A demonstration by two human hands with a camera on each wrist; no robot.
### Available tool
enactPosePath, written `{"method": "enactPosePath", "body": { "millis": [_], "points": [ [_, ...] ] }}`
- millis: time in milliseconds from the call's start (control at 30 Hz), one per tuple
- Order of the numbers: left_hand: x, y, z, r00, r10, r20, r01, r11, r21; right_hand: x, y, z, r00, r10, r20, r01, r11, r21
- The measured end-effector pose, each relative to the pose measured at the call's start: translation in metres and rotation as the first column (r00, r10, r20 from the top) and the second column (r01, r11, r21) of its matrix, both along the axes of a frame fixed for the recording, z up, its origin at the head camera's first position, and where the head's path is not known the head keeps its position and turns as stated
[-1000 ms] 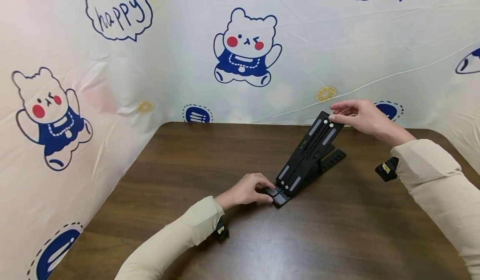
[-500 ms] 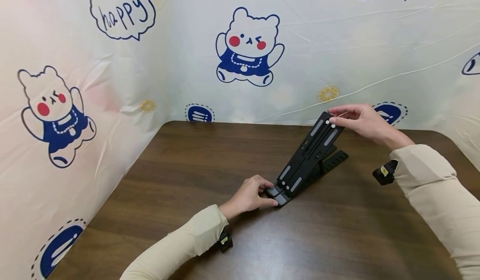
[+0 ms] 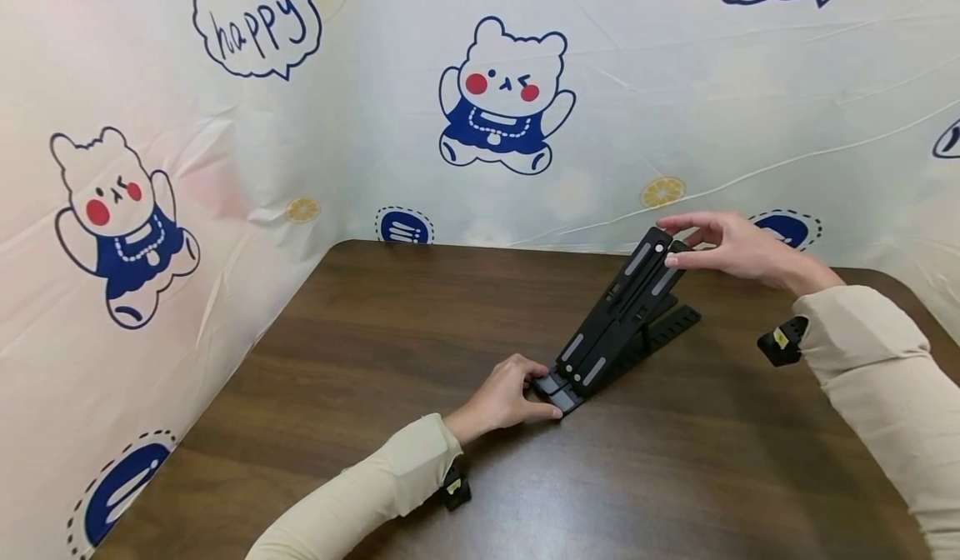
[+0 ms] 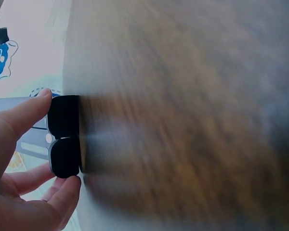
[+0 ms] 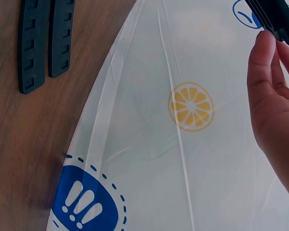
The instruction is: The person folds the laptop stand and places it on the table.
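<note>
A black folding laptop stand (image 3: 617, 317) stands propped up on the table, its two long bars sloping up to the right, with grey pads and small white dots on them. My left hand (image 3: 498, 397) grips the low front end, thumb on one side and fingers on the other; the left wrist view shows two rounded black end pieces (image 4: 64, 118) between them. At the raised top end my right hand (image 3: 738, 247) pinches the bars, thumb on the face and fingers over the far edge. Two notched base rails (image 5: 32, 53) lie behind and below in the right wrist view.
The brown wooden table (image 3: 360, 310) extends around the stand. A printed cloth (image 3: 360, 110) with cartoon bears hangs behind the back edge and along the left side. Each wrist carries a small black camera, such as the right wrist camera (image 3: 782, 341).
My right thumb has slid down onto the face of the stand's top end, covering one white dot. My left thumb has spread along the front end. The stand stays propped; the head view shifts slightly.
</note>
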State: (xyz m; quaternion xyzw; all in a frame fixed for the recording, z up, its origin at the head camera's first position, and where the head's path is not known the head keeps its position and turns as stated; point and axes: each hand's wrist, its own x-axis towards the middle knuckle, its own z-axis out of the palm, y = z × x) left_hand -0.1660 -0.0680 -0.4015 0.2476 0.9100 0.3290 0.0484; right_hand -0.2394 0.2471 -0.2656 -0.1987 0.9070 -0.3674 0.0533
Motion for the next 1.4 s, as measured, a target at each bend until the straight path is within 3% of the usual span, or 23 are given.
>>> {"method": "enactPosePath", "body": {
  "millis": [467,967,1400],
  "points": [
    [-0.009,0.003,0.002,1.000,0.003,0.025,-0.003,1.000,-0.027,0.006,0.000,-0.006,0.999,-0.038,-0.024,0.035,0.994,-0.105],
    [-0.022,-0.004,0.004,0.992,0.011,0.129,-0.008,1.000,-0.024,0.006,-0.002,-0.012,0.994,-0.108,-0.020,0.104,0.984,-0.143],
    [-0.040,-0.015,0.000,0.985,-0.065,0.162,0.060,0.998,0.037,0.014,-0.009,-0.014,0.980,-0.199,-0.013,0.195,0.968,-0.158]
  ]
}}
